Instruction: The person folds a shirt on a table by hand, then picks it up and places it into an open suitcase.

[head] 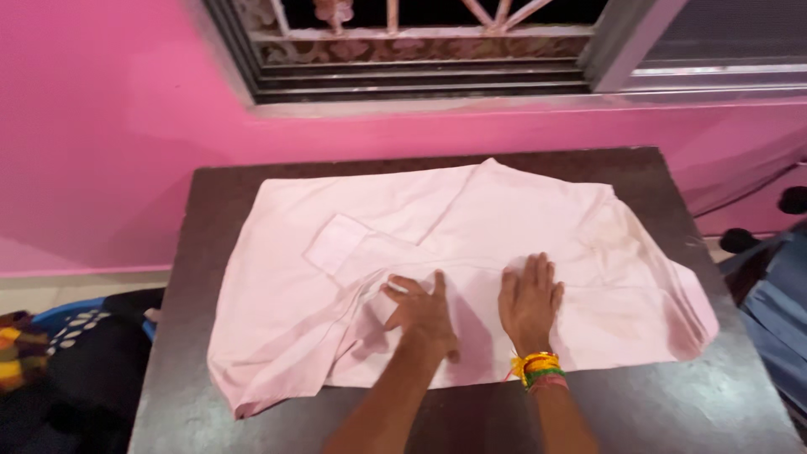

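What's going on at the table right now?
A person has a pale pink shirt spread out on a dark table below a window. Both hands lie flat on the cloth near its front edge: the left hand with fingers splayed by a fold, the right hand, with coloured bangles at the wrist, pressing palm down. Neither hand is gripping anything. The shirt's left side looks partly folded over.

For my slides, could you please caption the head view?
Both hands, left hand and right hand, press a pale pink shirt flat on a dark table.
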